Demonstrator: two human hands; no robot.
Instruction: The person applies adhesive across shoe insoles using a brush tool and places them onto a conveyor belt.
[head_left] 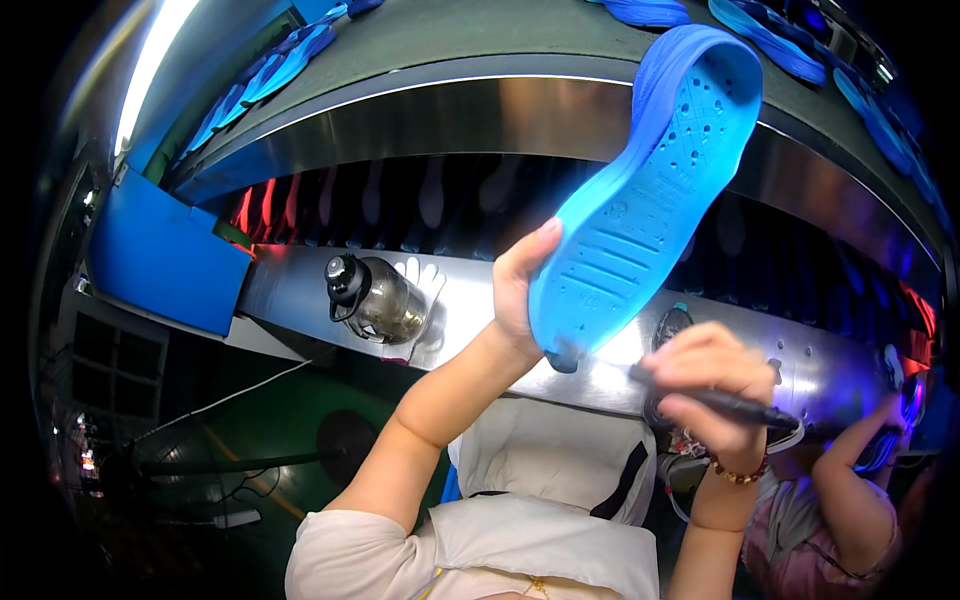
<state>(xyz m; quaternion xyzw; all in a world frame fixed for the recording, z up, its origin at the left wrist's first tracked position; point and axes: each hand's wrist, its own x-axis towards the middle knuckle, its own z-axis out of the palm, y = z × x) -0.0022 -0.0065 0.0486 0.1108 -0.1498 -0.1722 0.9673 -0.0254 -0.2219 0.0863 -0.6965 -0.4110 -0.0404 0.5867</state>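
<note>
A bright blue shoe sole (640, 215) is held up at a slant above the steel ledge, its holed end far and its ribbed end near me. My left hand (518, 285) is closed around the left edge of the near end, thumb on the rim. Low at that end, a small dark patch shows on the sole. My right hand (715, 375), blurred by motion, grips a black pen-shaped tool (745, 407) just right of the sole's near end. The tool's tip is too smeared to tell whether it touches the sole.
On the steel ledge (290, 285) stand a dark bottle (392, 300) and a white glove (428, 283). More blue soles (768, 40) lie on the green conveyor belt (470, 50) at the back. A blue panel (165, 250) is at left. Another person (850, 500) works at right.
</note>
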